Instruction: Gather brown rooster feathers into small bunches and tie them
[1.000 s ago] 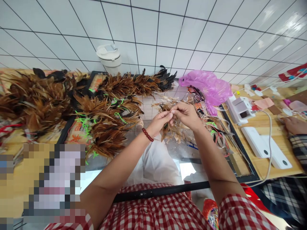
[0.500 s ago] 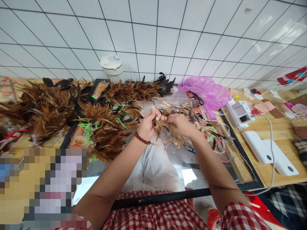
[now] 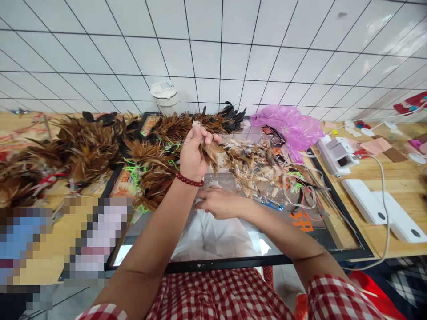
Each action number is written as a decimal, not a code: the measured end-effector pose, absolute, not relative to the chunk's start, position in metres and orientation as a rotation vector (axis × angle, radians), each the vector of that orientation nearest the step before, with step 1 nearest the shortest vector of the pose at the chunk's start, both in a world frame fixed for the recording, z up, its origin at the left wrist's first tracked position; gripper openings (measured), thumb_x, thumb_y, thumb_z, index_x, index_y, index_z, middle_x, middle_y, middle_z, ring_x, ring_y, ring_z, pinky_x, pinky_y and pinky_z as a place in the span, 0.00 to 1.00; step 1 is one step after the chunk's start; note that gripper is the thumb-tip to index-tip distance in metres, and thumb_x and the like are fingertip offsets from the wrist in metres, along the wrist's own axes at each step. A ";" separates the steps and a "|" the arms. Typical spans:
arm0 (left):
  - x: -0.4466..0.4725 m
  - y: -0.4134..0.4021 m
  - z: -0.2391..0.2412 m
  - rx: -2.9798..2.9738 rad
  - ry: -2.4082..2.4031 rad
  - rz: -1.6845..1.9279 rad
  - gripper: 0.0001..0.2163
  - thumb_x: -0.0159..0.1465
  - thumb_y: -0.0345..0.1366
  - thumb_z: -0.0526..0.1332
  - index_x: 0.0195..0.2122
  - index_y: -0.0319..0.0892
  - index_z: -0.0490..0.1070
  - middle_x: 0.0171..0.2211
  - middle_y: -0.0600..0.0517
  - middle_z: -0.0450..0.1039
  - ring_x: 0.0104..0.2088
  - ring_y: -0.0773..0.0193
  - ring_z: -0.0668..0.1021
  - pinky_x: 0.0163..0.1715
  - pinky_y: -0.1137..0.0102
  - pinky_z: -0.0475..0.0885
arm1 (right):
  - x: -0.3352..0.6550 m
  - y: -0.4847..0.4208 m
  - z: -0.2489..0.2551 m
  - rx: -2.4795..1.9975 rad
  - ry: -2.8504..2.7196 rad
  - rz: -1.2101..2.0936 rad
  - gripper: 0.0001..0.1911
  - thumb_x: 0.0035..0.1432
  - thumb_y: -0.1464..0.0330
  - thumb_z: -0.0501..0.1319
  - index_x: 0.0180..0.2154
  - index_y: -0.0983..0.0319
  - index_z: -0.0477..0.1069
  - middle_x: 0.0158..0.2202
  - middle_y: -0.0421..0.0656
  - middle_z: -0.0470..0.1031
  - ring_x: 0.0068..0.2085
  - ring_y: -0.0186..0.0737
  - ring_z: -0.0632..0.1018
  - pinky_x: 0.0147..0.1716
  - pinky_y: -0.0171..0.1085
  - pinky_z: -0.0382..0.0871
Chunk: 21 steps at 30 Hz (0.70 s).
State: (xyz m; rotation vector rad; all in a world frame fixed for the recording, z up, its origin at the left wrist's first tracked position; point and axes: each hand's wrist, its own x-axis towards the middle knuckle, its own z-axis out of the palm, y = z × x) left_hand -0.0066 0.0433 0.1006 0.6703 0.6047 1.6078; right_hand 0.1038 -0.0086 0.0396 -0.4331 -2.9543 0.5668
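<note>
My left hand (image 3: pixel 195 149) is raised over the middle of the glass-topped board (image 3: pixel 230 180), wrapped round a small bunch of brown feathers (image 3: pixel 211 155). Pale quill ends stick out above its thumb. Lower down, my right hand (image 3: pixel 218 202) reaches left beneath the left wrist, close to the glass. Its fingers are stretched out, and nothing shows in them. Right of my hands lies a loose pile of tan feathers (image 3: pixel 256 171). To the left are bundles of brown feathers (image 3: pixel 150 186) with bright green ties (image 3: pixel 135 171).
A larger heap of brown feathers (image 3: pixel 83 151) covers the left side. At the back stand a white lidded cup (image 3: pixel 165 98) and a purple plastic bag (image 3: pixel 290 126) beside glasses (image 3: pixel 275 135). A blue tool (image 3: pixel 273 204), white power strips (image 3: pixel 383 211) and a cable (image 3: pixel 387 222) lie rightward.
My left hand has moved left and up with the feathers. My right hand has left the feathers near it and shifted left and down, nearer the glass.
</note>
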 end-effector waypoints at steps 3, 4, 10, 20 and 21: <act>-0.010 0.036 0.093 0.643 0.609 1.556 0.14 0.64 0.43 0.60 0.24 0.41 0.65 0.19 0.56 0.61 0.27 0.68 0.75 0.38 0.69 0.74 | 0.122 0.003 0.031 -0.611 -2.914 0.570 0.21 0.53 0.78 0.58 0.47 0.58 0.75 0.51 0.45 0.74 0.53 0.42 0.73 0.51 0.40 0.64; -0.011 0.033 0.089 0.615 0.612 1.546 0.14 0.64 0.43 0.60 0.24 0.41 0.65 0.19 0.57 0.60 0.27 0.68 0.74 0.37 0.69 0.74 | 0.137 0.011 0.031 -0.761 -2.878 0.570 0.20 0.52 0.77 0.59 0.47 0.59 0.75 0.50 0.47 0.74 0.51 0.42 0.73 0.50 0.39 0.66; -0.008 0.026 0.061 0.428 0.556 1.473 0.13 0.64 0.40 0.61 0.24 0.41 0.63 0.21 0.55 0.62 0.27 0.68 0.73 0.33 0.70 0.73 | 0.231 0.048 0.055 -1.287 -2.465 0.608 0.11 0.50 0.77 0.59 0.34 0.63 0.78 0.40 0.45 0.78 0.43 0.41 0.77 0.47 0.40 0.68; -0.004 0.023 0.038 0.367 0.636 1.366 0.12 0.63 0.37 0.62 0.25 0.39 0.63 0.27 0.55 0.67 0.17 0.78 0.62 0.11 0.81 0.52 | 0.208 -0.005 0.045 -1.336 -2.202 0.569 0.09 0.53 0.68 0.62 0.37 0.62 0.78 0.37 0.45 0.80 0.38 0.38 0.77 0.42 0.37 0.67; -0.005 0.024 0.036 0.369 0.631 1.363 0.12 0.63 0.37 0.61 0.25 0.39 0.64 0.27 0.55 0.67 0.17 0.78 0.61 0.11 0.81 0.51 | 0.196 -0.014 0.042 -1.111 -2.394 0.619 0.11 0.53 0.67 0.64 0.40 0.61 0.78 0.41 0.45 0.79 0.42 0.39 0.76 0.46 0.37 0.66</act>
